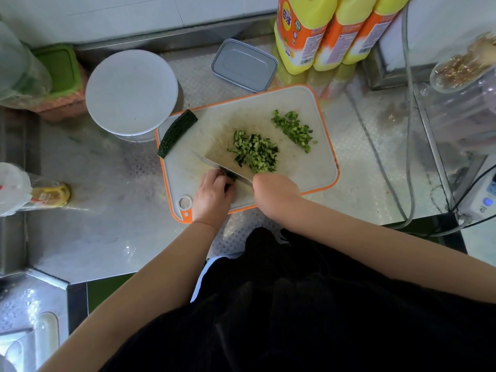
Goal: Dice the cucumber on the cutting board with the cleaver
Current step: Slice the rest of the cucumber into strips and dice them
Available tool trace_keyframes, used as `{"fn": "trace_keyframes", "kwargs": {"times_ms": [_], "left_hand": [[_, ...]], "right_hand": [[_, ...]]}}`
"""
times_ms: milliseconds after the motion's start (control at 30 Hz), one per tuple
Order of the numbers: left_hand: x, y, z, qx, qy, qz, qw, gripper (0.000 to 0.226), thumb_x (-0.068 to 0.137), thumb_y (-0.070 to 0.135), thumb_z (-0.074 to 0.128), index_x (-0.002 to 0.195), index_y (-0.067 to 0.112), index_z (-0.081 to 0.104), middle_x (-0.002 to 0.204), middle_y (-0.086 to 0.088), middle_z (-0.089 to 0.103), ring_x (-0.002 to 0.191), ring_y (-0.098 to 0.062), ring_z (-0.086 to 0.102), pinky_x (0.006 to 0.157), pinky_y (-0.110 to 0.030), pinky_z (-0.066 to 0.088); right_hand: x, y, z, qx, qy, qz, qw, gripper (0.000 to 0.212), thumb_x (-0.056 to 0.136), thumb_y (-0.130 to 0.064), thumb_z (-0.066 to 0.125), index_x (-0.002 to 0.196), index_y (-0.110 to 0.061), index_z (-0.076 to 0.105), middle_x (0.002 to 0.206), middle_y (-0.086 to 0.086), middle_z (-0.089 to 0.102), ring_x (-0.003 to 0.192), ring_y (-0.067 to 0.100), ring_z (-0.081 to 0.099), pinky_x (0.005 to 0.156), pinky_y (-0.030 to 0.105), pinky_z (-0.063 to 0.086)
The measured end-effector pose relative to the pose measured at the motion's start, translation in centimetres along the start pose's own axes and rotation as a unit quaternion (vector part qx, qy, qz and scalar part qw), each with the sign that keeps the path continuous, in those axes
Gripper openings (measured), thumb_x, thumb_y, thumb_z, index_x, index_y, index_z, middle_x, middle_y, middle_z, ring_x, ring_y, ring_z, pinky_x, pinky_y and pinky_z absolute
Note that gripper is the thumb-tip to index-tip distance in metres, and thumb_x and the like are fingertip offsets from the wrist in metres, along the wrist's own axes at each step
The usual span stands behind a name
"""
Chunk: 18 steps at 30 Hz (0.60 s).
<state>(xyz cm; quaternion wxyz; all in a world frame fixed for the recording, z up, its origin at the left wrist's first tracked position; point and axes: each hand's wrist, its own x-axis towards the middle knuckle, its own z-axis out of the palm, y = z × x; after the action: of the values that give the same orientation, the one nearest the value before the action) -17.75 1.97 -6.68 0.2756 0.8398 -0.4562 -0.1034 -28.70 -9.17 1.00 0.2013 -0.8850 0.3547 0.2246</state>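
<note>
At the far left corner of the cutting board (316,167) lay the uncut cucumber half (176,133), dark skin up, its long axis running from the near left to the far right, one end overhanging the board's left edge. I judged it firm and light but wet on its cut face, so it would want to slide; I would take hold of it across the skin near the middle, fingertips tucked back, and keep the flat side down so it could not roll. Nearer me, my left hand (213,193) rested on the board with its fingers curled over the last short strips of cucumber (231,178), pinning them against the board right beside the blade. The cleaver (214,162) lay across the board with its tip pointing far and left and its heel coming back toward my right; the edge met the strips just ahead of my knuckles. These thin pieces looked soft and slick, likely to scatter or stick to the steel. Right of the blade sat the bigger pile of dice (255,153), touching the blade's flat, and well to the far right a smaller pile (294,129). My right hand (273,187) was wrapped round the cleaver's handle, which it hid completely.
</note>
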Motion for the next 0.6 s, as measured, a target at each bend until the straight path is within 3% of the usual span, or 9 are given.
{"fn": "trace_keyframes", "kwargs": {"times_ms": [100,167,333,500,600], "left_hand": [[0.0,-0.1,0.1,-0.003,0.003,-0.005,1.000,0.008,0.080,0.006,0.072,0.087,0.003,0.069,0.094,-0.010,0.060,0.089,-0.030,0.056,0.066,-0.039,0.051],[0.0,-0.1,0.1,-0.003,0.002,-0.002,1.000,0.008,0.080,0.006,0.072,0.087,0.003,0.069,0.095,-0.010,0.061,0.089,-0.030,0.057,0.066,-0.039,0.051],[-0.2,-0.2,0.0,0.004,0.010,0.017,1.000,0.006,0.083,0.007,0.071,0.087,0.004,0.067,0.096,-0.011,0.059,0.089,-0.030,0.057,0.066,-0.037,0.050],[-0.7,0.2,-0.4,0.011,0.009,0.012,1.000,0.011,0.087,0.014,0.067,0.091,0.005,0.063,0.102,-0.011,0.056,0.095,-0.029,0.053,0.068,-0.034,0.045],[-1.1,0.1,-0.4,0.029,0.007,0.009,1.000,0.011,0.084,0.011,0.068,0.091,0.003,0.064,0.100,-0.012,0.057,0.093,-0.030,0.052,0.068,-0.036,0.047]], "right_hand": [[0.2,-0.2,0.4,0.015,-0.010,0.006,1.000,0.016,0.085,0.007,0.049,0.087,-0.007,0.055,0.066,0.002,0.043,0.065,0.024,0.049,0.056,0.031,0.039],[0.4,0.2,0.8,0.040,-0.014,0.012,0.999,0.011,0.092,-0.003,0.049,0.099,-0.006,0.058,0.077,0.006,0.053,0.072,0.027,0.054,0.060,0.033,0.042],[1.0,1.5,0.4,0.150,-0.023,0.040,0.988,0.031,0.099,-0.029,0.044,0.101,-0.001,0.057,0.096,0.016,0.062,0.092,0.034,0.059,0.069,0.032,0.039],[0.1,1.3,0.0,0.105,0.020,0.004,0.994,0.027,0.099,-0.029,0.042,0.095,-0.006,0.056,0.075,0.005,0.050,0.077,0.030,0.058,0.061,0.031,0.038],[-0.5,1.2,0.2,0.062,0.049,-0.034,0.996,0.021,0.100,-0.025,0.043,0.094,-0.008,0.054,0.075,0.004,0.049,0.070,0.027,0.054,0.057,0.032,0.036]]}}
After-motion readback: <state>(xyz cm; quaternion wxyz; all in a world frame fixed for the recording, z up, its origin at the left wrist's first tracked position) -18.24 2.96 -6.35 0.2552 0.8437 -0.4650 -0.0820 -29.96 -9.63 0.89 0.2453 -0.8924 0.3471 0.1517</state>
